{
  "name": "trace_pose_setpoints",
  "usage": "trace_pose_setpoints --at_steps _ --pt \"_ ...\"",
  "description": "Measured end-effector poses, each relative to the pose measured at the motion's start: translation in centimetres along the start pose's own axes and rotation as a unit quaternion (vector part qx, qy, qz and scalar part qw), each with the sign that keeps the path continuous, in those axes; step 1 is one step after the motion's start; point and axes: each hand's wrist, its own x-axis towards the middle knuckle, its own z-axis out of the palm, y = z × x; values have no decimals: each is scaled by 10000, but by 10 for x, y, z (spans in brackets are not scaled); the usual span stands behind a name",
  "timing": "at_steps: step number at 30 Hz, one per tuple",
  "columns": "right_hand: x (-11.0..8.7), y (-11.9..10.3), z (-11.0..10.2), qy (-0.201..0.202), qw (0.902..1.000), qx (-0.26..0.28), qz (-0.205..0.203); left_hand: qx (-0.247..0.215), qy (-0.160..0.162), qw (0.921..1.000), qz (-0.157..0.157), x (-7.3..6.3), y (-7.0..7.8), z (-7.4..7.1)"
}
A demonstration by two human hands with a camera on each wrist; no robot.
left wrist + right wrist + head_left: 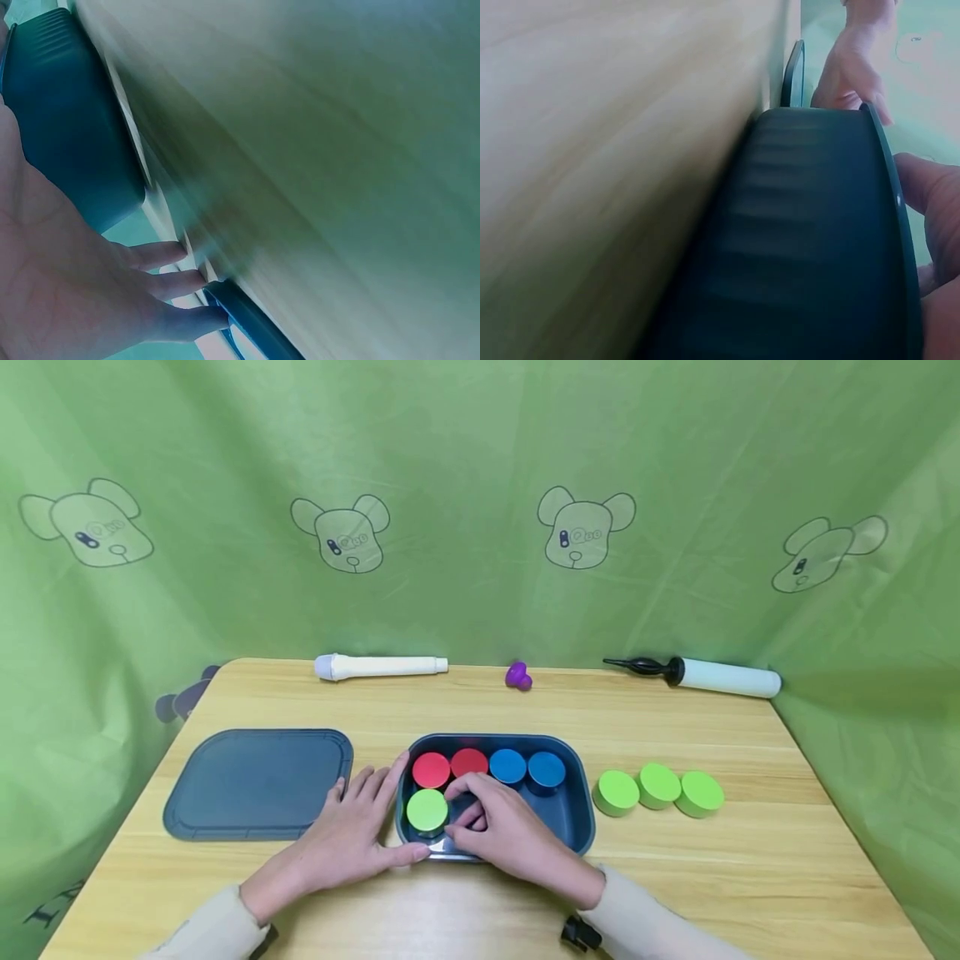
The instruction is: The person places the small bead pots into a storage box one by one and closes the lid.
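A dark grey box (577, 843) with rounded corners holds two red discs (432, 770), two blue discs (546, 772) and a green disc (427, 810) at its front left. My right hand (506, 827) reaches in over the front rim, its thumb and index finger pinching the right side of that green disc. Fingers spread and mostly straight, my left hand (352, 839) touches the box's left rim and front corner. In the left wrist view the left hand (82, 277) lies between the box (67, 112) and the dark lid (259, 330).
The flat dark lid (255, 785) lies left of the box. Three green discs (660, 787) stand to its right on the wooden table (495, 910). Along the back edge are a white microphone (382, 667), a small purple object (517, 676) and a white hand pump (720, 677).
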Motion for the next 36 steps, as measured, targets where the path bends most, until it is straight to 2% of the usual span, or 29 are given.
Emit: trace_pose_setpoints --at_steps 12,23,36 --pt "-16 4 -14 348 9992 -7 -174 -14 -14 10000 -8 2 0 1" --pt "-39 7 -43 780 9962 187 -345 -41 -27 10000 -83 0 1 2" --pt "-61 23 -77 1553 9869 377 200 -75 83 9999 -22 -1 0 2"
